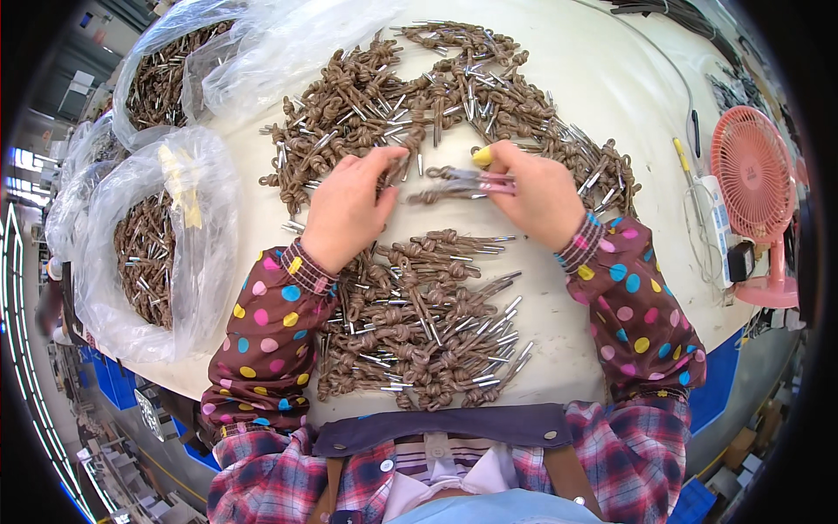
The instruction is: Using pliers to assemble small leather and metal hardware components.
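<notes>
My right hand [543,199], with a yellow cover on one fingertip, pinches a few knotted brown cords [449,185] by their silver-tipped ends. Their knots point left and look slightly blurred. Opposite, my left hand [347,210] closes its thumb and fingers around a brown knotted cord [393,173] at the edge of the far pile. That large loose pile [349,109] of similar metal-tipped cords arcs across the table beyond both hands. Closer to my body lies a second batch of cords [419,323], laid in rough rows with many silver tips toward the right.
Clear plastic bags [205,288] full of brown cords stand at the left. To the right are a pink fan [752,175], a white power strip [714,218], a yellow-handled tool [683,157] and a cable along the pale table [646,288].
</notes>
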`<action>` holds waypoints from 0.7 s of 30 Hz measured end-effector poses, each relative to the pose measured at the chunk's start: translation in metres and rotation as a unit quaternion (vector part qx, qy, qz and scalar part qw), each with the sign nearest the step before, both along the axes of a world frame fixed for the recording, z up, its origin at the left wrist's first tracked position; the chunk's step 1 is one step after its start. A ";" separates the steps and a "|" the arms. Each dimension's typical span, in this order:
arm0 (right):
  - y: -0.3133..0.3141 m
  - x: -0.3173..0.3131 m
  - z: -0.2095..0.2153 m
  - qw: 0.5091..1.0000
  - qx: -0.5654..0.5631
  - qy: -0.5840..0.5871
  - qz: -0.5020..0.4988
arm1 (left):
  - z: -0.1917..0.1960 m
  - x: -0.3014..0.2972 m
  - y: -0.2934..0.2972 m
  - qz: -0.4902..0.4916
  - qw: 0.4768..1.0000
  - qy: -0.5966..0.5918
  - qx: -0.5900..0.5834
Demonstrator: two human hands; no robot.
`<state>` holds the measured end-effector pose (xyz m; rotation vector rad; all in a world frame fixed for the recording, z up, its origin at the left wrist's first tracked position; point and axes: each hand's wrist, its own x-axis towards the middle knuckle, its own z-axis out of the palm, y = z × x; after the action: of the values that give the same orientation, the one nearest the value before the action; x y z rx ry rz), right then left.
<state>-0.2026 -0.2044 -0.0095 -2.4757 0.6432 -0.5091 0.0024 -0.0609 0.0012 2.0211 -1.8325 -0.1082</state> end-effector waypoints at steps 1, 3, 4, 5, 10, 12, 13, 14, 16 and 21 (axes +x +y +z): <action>-0.003 -0.005 0.005 0.999 0.015 -0.011 -0.028 | -0.003 0.002 0.001 0.029 0.999 0.003 -0.034; -0.009 -0.015 0.008 0.997 0.040 -0.021 -0.068 | -0.002 0.000 -0.002 0.056 0.987 -0.057 -0.140; -0.010 -0.017 0.008 0.997 0.039 -0.019 -0.070 | 0.002 -0.003 -0.004 0.053 0.987 -0.055 -0.141; -0.012 -0.018 0.007 0.996 0.044 -0.009 -0.074 | 0.008 -0.008 -0.005 0.034 0.987 -0.081 -0.133; -0.009 -0.016 0.013 0.977 0.199 -0.027 -0.064 | -0.001 -0.027 -0.025 -0.034 0.992 -0.070 -0.099; -0.010 -0.017 0.011 0.963 0.262 -0.056 -0.035 | -0.008 -0.021 -0.033 -0.040 0.993 -0.040 -0.100; -0.011 -0.018 0.010 0.942 0.324 -0.083 -0.007 | -0.011 -0.016 -0.035 -0.077 0.994 0.002 -0.074; -0.013 -0.019 0.009 0.943 0.324 -0.083 -0.007 | -0.015 -0.012 -0.035 -0.114 0.991 0.045 -0.047; -0.014 -0.020 0.006 0.940 0.331 -0.084 -0.018 | -0.012 -0.012 -0.030 -0.120 0.991 0.057 -0.005; -0.011 -0.021 0.003 0.983 0.171 -0.028 -0.067 | -0.003 -0.019 -0.020 -0.119 0.993 0.012 -0.023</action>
<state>-0.2240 -0.2150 -0.0070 -2.0980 0.8060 -0.4728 -0.0169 -0.0805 -0.0013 1.7568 -2.0340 -0.1566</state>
